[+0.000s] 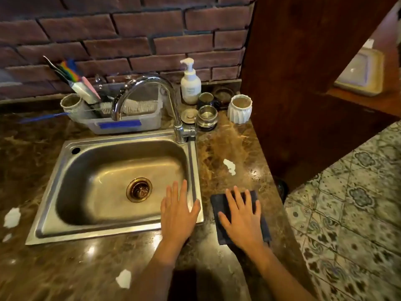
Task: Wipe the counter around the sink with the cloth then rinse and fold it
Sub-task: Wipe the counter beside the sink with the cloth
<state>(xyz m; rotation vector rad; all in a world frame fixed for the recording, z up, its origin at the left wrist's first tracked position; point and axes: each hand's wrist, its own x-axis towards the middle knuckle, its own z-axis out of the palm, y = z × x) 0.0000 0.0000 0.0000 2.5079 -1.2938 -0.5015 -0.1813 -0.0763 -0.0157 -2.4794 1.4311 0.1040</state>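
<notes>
A dark grey cloth (219, 206) lies flat on the brown marble counter (230, 148) just right of the steel sink (65, 177). My right hand (243, 220) presses flat on the cloth with fingers spread. My left hand (178, 211) rests open over the sink's front right corner, fingers straight and holding nothing. The chrome faucet (152, 90) arches over the sink from its back right corner. White blotches mark the counter: one (230, 166) beyond the cloth, one (123, 278) at the front, one (12, 217) at the left.
Behind the sink stand a plastic bin of brushes (121, 123), a soap pump bottle (190, 83), metal cups (207, 115) and a white ribbed cup (240, 108). A brick wall backs the counter. A wooden panel (303, 61) bounds the right; patterned floor tiles (347, 203) lie below.
</notes>
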